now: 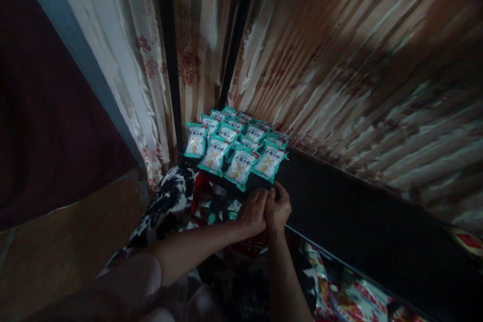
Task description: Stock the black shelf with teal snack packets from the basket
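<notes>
Grip: left hand (252, 214) and right hand (278, 207) touch, curled, at the near edge of the black shelf (354, 221); cannot tell whether either holds anything.
Snack packets (228, 134): clustered on the left end, just beyond.

- Single view: head camera, worn by the person, facing forward and steeply down.
- Range: close. The bare left hand (253, 215) and bare right hand (278, 207) lie just below frame centre, with the green-and-white plastic packets (214, 153) just beyond them.
- Far limit: pleated beige floral fabric curtain (302, 70), across most of the upper frame.
- Roll: frame tilted; the long flat black surface (339, 201) runs diagonally to lower right.
- Lower left: brown floor (83, 241), seen from above.
</notes>
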{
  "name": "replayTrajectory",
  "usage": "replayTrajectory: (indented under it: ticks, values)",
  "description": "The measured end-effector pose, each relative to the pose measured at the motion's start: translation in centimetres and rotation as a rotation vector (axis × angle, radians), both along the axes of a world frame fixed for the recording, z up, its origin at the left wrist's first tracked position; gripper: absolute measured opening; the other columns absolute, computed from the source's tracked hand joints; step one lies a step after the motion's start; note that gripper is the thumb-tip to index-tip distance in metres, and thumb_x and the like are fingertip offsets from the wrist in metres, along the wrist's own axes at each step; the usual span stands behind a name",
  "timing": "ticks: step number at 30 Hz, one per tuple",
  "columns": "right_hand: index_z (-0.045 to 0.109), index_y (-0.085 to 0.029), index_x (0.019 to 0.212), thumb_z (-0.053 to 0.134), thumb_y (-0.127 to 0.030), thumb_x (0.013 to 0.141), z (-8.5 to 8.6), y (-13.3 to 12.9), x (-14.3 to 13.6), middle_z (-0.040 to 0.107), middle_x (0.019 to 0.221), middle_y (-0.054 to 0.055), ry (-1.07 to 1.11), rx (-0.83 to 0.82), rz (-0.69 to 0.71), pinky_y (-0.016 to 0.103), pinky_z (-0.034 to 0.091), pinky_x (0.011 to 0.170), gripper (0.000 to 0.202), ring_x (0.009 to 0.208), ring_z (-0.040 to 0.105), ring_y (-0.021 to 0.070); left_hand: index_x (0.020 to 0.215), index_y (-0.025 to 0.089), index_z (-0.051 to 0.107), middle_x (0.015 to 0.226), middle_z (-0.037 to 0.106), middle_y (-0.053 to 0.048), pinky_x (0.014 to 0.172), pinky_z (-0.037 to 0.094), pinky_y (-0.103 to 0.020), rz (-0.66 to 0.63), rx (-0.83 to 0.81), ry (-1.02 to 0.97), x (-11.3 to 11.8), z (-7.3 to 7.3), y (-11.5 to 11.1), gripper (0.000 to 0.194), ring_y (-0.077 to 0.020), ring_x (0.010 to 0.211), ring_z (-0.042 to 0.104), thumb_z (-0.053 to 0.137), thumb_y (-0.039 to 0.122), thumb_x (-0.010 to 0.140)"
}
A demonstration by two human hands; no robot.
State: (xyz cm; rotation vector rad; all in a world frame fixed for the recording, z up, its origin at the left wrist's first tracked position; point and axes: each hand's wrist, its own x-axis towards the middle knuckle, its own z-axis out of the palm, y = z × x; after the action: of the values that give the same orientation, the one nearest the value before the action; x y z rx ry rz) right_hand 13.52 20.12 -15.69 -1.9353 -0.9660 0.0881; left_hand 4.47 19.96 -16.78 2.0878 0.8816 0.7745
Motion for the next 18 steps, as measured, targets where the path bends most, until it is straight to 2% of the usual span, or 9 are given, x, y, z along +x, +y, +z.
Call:
replayTrajectory:
  ticks: [4,8,11,13,15,18]
  values:
    - [0.063,-0.011,0.106,0.038,-0.035,0.079,-0.4,-1.2,-1.5,0.065,0.103,0.015,0.053,0.021,-0.012,0.038,0.045,0.086,0.044,0.094,0.060,0.0245,0.137,0.012,0.035,0.135,0.047,-0.014,0.111,0.033,-0.043,-0.023,0.010,-0.038,-1.6,-0.3,-0.9,0.054,-0.0241,0.128,0.041,0.040,0.021,0.083]
    - [0.064,-0.014,0.094,0.038,-0.030,0.079,-1.5,-2.8,-3.5,0.066,0.093,0.010,0.048,0.098,0.002,0.034,0.047,0.079,0.033,0.083,0.061,0.0199,0.135,0.013,0.037,0.135,0.047,-0.013,0.111,0.034,-0.039,-0.077,0.037,-0.038,-3.8,-1.0,-1.8,0.052,-0.0220,0.128,0.041,0.039,0.020,0.083]
    - [0.062,-0.017,0.084,0.039,-0.028,0.078,-2.9,-4.0,-5.3,0.065,0.085,0.009,-0.028,0.161,0.035,0.033,0.048,0.078,0.027,0.079,0.060,0.0191,0.131,0.013,0.040,0.131,0.050,-0.013,0.110,0.033,-0.039,-0.119,0.023,0.029,-5.5,-2.4,-2.2,0.050,-0.0221,0.126,0.043,0.042,0.019,0.081]
    - [0.061,-0.019,0.079,0.039,-0.029,0.077,-4.2,-4.7,-6.4,0.064,0.082,0.008,-0.051,0.151,0.127,0.035,0.048,0.080,0.025,0.081,0.060,0.0196,0.126,0.016,0.044,0.126,0.054,-0.012,0.107,0.036,-0.039,-0.119,-0.032,0.093,-6.6,-3.6,-2.3,0.046,-0.0221,0.121,0.047,0.044,0.018,0.080]
    - [0.062,-0.020,0.078,0.038,-0.032,0.076,-5.7,-5.1,-7.3,0.065,0.082,0.009,-0.022,0.082,0.182,0.036,0.048,0.080,0.026,0.082,0.061,0.0211,0.122,0.016,0.048,0.121,0.057,-0.012,0.105,0.038,-0.040,-0.121,-0.087,0.156,-7.4,-5.0,-2.4,0.043,-0.0228,0.117,0.050,0.049,0.018,0.078]
    - [0.065,-0.021,0.082,0.037,-0.034,0.074,-8.2,-5.3,-8.0,0.068,0.086,0.009,0.114,-0.188,0.213,0.035,0.048,0.077,0.032,0.082,0.063,0.0218,0.120,0.016,0.050,0.123,0.057,-0.011,0.105,0.038,-0.038,-0.078,-0.206,0.303,-8.6,-6.6,-2.2,0.047,-0.0227,0.117,0.050,0.051,0.010,0.074]
